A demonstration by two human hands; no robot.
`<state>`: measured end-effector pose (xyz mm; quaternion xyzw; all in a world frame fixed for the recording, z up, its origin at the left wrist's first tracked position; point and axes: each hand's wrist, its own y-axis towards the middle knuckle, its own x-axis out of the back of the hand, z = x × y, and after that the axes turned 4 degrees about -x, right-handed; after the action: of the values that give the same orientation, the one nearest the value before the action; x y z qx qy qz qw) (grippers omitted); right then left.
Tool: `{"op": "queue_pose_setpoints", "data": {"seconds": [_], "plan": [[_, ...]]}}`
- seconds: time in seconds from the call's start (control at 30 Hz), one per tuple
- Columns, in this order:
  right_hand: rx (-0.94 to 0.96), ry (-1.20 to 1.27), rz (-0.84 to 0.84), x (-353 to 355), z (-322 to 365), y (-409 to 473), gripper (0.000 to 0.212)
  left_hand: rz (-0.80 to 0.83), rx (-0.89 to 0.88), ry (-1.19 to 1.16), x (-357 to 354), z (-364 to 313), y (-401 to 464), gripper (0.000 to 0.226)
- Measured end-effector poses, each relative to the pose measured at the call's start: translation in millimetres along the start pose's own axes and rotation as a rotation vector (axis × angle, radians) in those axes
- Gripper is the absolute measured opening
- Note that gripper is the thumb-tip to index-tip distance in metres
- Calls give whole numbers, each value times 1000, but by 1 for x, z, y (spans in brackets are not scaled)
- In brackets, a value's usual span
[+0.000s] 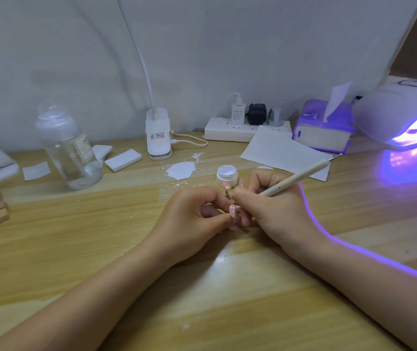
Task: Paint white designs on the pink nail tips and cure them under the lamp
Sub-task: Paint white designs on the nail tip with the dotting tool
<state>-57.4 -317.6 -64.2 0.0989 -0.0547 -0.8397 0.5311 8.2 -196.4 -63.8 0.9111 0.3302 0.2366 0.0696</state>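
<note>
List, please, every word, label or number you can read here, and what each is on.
Nothing reads in full.
Bottle: label begins "JM", rest blurred.
Desk lamp base: red and black sticker, too small.
White charger: print too small.
Tissue box: logo blurred.
Nail lamp: glowing display, unreadable.

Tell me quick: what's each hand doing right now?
Left hand: fingers pinch a pink nail tip.
Right hand: fingers grip the dotting pen.

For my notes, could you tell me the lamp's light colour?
Purple-violet glow from the lamp, head view.
</note>
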Motion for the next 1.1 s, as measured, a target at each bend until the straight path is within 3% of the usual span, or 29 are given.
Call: {"op": "queue_pose_setpoints", "data": {"seconds": [1.1], "plan": [[10, -29, -5, 1, 0, 0, 44, 0, 3, -6, 0, 0, 0, 19]]}}
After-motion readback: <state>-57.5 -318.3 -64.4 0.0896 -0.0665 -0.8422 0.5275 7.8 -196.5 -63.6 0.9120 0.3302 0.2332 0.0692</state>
